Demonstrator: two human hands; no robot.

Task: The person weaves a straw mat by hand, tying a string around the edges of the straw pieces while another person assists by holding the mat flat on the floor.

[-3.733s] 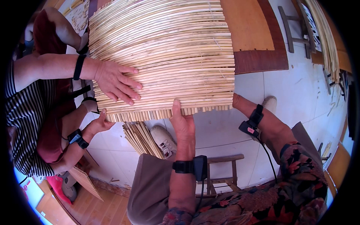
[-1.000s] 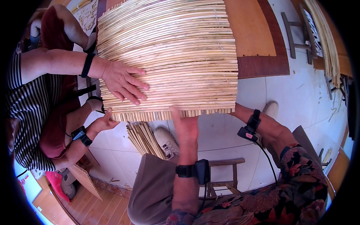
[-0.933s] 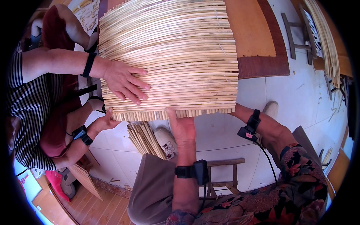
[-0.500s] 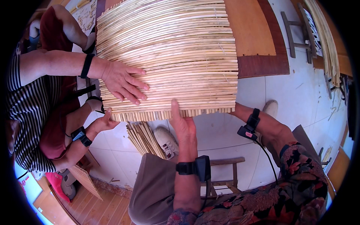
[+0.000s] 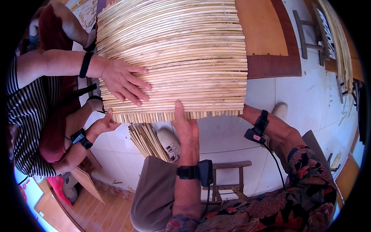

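under the near edge of the mat, the left hand is pressed flat, open; right hand hidden; light, springy, best supported at the edges.

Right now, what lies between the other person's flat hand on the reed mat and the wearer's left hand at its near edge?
In the head view, only bare rows of the reed mat lie between the co-worker's hand and the left hand.

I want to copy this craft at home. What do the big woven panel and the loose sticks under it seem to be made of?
The panel looks like thin, pale yellow reed or split bamboo stalks, unfinished and matte, laid side by side and tied with fine thread; cut round ends show along its near edge. The loose sticks look like the same plain stalks. The exact plant cannot be told.
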